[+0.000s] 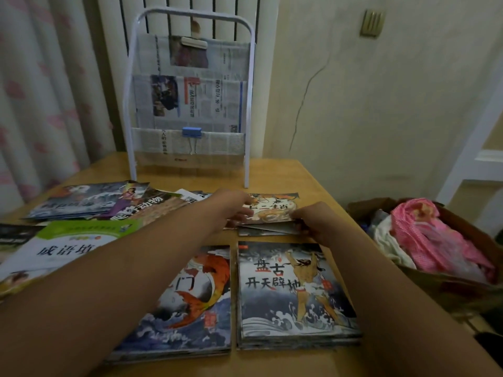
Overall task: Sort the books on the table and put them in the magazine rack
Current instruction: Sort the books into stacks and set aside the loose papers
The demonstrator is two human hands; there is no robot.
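**Gathering a small pile at mid-table**

Reaching forward, the left hand (231, 205) lies on the thin picture book with a pale dragon cover (272, 210), its fingers curled at the left edge, while the right hand (313, 221) pinches the right corner of that book and the loose ones beneath.

The thin covers look slippery; lifted by one corner, the under-books would likely fan out and drop.

Counted: two squared stacks nearest the person, the orange-fish stack (196, 295) and the grey-wave stack (294, 295); one scattered heap (109, 202) at left; one white wire magazine rack (190, 104) behind, lined with newspaper and holding no books yet.
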